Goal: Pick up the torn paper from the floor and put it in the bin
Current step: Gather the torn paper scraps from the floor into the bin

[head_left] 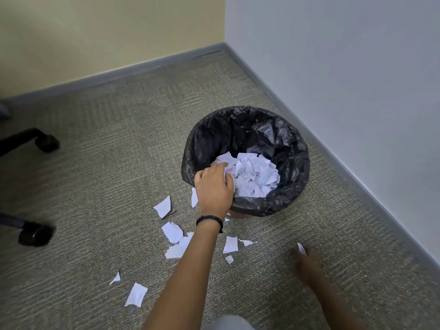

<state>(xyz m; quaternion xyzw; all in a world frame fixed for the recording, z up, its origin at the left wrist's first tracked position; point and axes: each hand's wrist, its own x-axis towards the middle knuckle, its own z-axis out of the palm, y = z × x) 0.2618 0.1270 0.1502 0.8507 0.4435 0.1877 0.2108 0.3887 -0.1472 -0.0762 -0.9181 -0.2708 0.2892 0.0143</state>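
A round bin (295,186) lined with a black bag stands on the carpet near the corner, with a heap of torn white paper (254,177) inside. My left hand (214,186) reaches over the bin's near-left rim, and its fingers curl into the edge of that heap. Several torn pieces (172,232) lie scattered on the carpet in front of the bin. My right hand (307,263) is low on the floor at the right, blurred, and it pinches a small paper scrap (301,248) at its fingertips.
Two black chair castors (46,141) (35,233) on dark legs stand at the left edge. Walls with a grey skirting board (333,158) meet in a corner behind the bin. More scraps (136,295) lie on the carpet nearer me at the left.
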